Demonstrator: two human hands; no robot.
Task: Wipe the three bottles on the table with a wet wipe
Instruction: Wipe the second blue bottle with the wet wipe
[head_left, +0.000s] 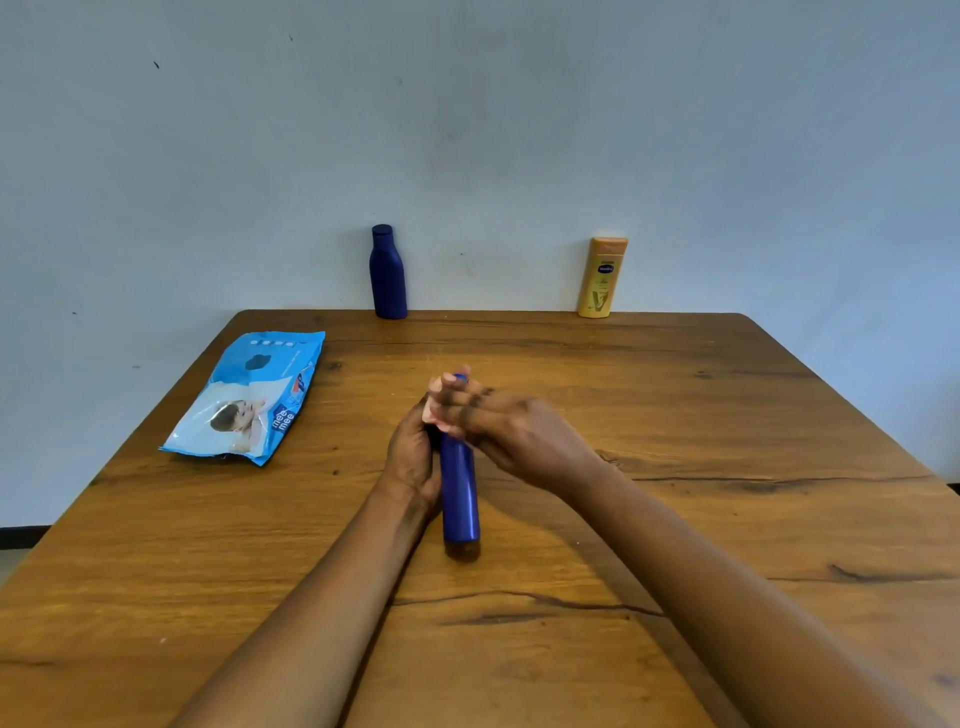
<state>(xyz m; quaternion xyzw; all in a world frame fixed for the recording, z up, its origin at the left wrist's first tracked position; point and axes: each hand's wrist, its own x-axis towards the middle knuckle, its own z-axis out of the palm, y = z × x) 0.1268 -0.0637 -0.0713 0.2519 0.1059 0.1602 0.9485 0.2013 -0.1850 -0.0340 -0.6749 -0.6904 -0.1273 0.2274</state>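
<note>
A dark blue bottle (460, 493) is held tilted over the middle of the wooden table (675, 415), base toward me. My left hand (413, 462) grips it from the left side. My right hand (498, 426) has its fingers curled over the bottle's upper part, pressing a small pale wet wipe (430, 413) against it; only a scrap of the wipe shows under the fingers. The cap end is mostly hidden by both hands. A second dark blue bottle (387, 273) and an orange-yellow lotion bottle (601, 278) stand upright at the table's far edge by the wall.
A light blue pack of wet wipes (249, 397) lies flat on the table's left side, near the left edge. A pale wall rises directly behind the far edge. Bare wood surrounds my hands on the right and in front.
</note>
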